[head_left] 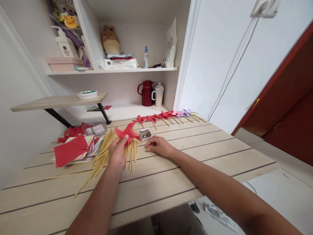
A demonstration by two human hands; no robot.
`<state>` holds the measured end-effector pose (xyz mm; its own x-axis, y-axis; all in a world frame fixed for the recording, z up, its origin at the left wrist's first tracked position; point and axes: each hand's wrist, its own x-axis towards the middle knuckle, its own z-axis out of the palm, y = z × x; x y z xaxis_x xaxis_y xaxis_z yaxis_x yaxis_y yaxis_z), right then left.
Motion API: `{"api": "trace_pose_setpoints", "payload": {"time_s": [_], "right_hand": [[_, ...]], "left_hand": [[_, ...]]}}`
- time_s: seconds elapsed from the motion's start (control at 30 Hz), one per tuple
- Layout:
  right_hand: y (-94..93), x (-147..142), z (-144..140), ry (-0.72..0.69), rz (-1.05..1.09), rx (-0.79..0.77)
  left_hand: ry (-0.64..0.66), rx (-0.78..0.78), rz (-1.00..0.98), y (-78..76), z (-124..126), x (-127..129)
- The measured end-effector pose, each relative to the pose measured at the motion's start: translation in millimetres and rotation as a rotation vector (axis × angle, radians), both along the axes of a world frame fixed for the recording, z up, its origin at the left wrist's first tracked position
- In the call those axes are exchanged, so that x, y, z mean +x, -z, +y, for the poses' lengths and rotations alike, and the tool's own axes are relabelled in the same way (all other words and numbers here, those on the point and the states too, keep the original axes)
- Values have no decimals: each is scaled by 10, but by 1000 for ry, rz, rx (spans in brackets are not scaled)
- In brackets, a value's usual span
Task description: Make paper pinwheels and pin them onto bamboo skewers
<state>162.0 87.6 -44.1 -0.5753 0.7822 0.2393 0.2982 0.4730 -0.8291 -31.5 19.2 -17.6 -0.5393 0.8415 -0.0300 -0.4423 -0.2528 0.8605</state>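
A red folded-paper pinwheel (128, 133) is pinched between the thumb and fingers of my left hand (117, 151), over a heap of thin wooden sticks (104, 148). My right hand (157, 146) is closed in a pinch above the table, with a tiny shiny thumbtack (146, 150) at its fingertips. Just beyond that hand sits a small open box of metal thumbtacks (145, 134). To the left of the sticks lies a stack of coloured paper sheets (72, 151), red on top.
Finished pinwheels on sticks (163, 115), red, pink, purple and yellow, lie in a row along the table's back edge. A clear plastic package (96, 129) is by a raised wooden stand (56, 101). A red jug (147, 93) and a cup (159, 95) stand behind.
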Motion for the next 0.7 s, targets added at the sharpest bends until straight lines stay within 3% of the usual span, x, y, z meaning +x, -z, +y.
{"api": "trace_pose_setpoints", "payload": {"time_s": [0.4,0.7], "right_hand": [[-127,-35,-43,15,-132,-38],[-258,39,-57,-64,-282,-83]], "left_hand": [[-19,-13,-3,-39,-10,9],[-23,-30,-19,-92,-37,43]]}}
